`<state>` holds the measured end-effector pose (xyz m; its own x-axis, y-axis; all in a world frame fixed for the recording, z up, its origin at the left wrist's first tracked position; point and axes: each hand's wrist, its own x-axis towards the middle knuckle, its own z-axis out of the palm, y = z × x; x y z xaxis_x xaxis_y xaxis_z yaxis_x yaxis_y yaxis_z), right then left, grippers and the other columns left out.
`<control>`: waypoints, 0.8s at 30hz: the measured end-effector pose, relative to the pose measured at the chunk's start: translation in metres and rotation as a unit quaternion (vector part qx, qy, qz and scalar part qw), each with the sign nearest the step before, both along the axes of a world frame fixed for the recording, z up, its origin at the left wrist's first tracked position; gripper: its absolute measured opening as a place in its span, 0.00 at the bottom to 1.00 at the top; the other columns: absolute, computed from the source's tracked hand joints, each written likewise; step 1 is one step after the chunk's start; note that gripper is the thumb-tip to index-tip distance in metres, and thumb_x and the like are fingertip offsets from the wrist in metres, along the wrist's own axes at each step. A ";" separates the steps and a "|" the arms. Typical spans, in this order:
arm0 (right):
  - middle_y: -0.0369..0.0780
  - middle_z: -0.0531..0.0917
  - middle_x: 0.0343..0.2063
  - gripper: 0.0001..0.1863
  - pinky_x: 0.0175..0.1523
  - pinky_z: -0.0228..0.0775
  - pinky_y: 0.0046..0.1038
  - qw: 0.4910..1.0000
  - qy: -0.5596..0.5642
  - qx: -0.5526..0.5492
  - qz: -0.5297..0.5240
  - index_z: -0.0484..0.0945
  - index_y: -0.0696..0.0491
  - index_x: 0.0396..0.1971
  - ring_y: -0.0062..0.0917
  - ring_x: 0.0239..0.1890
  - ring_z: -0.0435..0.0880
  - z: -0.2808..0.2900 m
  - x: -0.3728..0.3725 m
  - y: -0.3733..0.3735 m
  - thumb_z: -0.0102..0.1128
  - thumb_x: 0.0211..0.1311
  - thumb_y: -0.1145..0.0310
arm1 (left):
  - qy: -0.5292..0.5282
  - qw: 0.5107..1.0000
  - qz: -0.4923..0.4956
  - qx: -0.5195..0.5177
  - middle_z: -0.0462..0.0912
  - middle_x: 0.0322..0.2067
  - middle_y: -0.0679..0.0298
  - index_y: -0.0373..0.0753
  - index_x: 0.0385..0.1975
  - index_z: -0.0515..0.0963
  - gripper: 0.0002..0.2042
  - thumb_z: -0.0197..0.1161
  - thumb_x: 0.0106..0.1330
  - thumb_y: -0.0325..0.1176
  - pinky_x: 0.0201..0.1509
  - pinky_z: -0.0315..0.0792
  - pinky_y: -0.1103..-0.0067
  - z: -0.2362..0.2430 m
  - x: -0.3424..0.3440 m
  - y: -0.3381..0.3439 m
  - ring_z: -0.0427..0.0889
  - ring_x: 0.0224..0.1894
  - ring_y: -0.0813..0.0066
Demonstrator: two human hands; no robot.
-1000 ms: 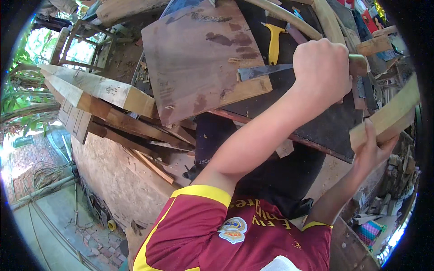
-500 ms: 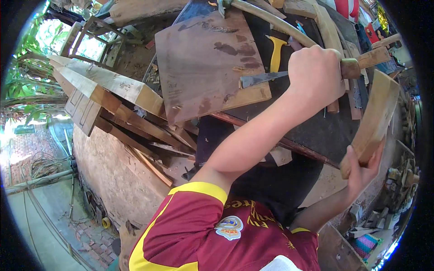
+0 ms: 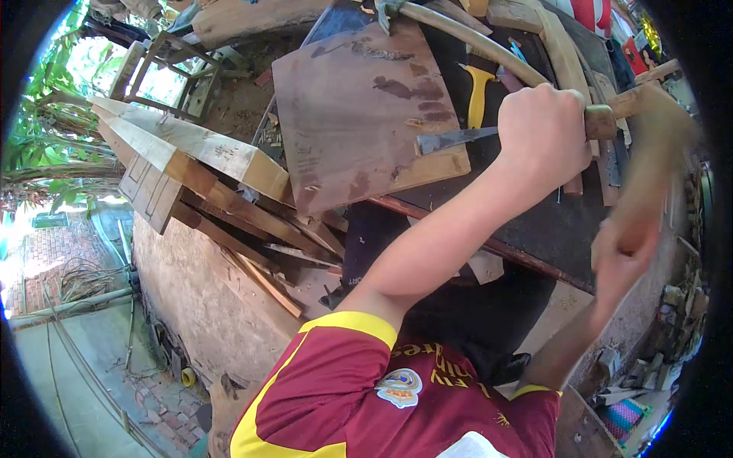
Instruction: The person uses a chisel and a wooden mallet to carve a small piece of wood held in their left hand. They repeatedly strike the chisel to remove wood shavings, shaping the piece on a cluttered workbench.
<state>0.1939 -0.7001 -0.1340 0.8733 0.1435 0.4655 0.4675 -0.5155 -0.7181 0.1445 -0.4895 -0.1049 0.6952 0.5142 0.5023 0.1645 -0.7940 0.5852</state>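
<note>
My left hand (image 3: pixel 544 126) is closed in a fist around a chisel. The chisel blade (image 3: pixel 458 139) points left, its tip over the lower right edge of a brown wooden board (image 3: pixel 343 114) with dark stains; whether it touches the wood I cannot tell. From the other side of the fist sticks out the chisel's wooden handle (image 3: pixel 599 122). At the right, my right hand (image 3: pixel 628 248) grips the lower end of a thick, slightly curved wooden block (image 3: pixel 649 175). Motion smears the block, and its upper end is close to the handle's butt.
A yellow-handled tool (image 3: pixel 479 95) and a curved wooden-handled tool (image 3: pixel 473 40) lie on the dark worktop (image 3: pixel 527 221). Timber strips (image 3: pixel 561 49) line its far right. Tapered wooden legs (image 3: pixel 221 156) jut out at the left. Scrap wood (image 3: pixel 672 313) is piled at the far right.
The wooden block has swung upward and toward the chisel handle, with my right hand turning. My left hand keeps its hold on the chisel; the whole view has shifted slightly.
</note>
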 end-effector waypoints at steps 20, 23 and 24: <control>0.45 0.72 0.52 0.31 0.52 0.69 0.29 0.954 0.094 0.255 0.130 0.61 0.60 0.58 0.28 0.50 0.73 -0.034 -0.045 -0.020 0.60 0.53 0.81 | 0.023 0.992 -0.100 -0.066 0.78 0.17 0.55 0.39 0.17 0.78 0.07 0.65 0.38 0.33 0.27 0.74 0.68 0.006 -0.023 -0.018 0.81 0.23 0.57; 0.45 0.72 0.52 0.31 0.53 0.69 0.28 0.961 0.085 0.241 0.105 0.61 0.60 0.58 0.28 0.50 0.73 -0.028 -0.050 -0.025 0.60 0.52 0.81 | 0.013 0.992 -0.099 -0.075 0.78 0.17 0.55 0.39 0.17 0.78 0.07 0.66 0.38 0.33 0.27 0.74 0.68 0.008 -0.021 -0.017 0.81 0.23 0.57; 0.44 0.72 0.52 0.31 0.53 0.69 0.29 0.965 0.073 0.228 0.106 0.61 0.60 0.58 0.29 0.50 0.73 -0.028 -0.049 -0.027 0.61 0.52 0.81 | 0.010 0.992 -0.095 -0.078 0.78 0.17 0.55 0.38 0.17 0.78 0.07 0.66 0.38 0.33 0.27 0.74 0.69 0.008 -0.022 -0.016 0.81 0.23 0.57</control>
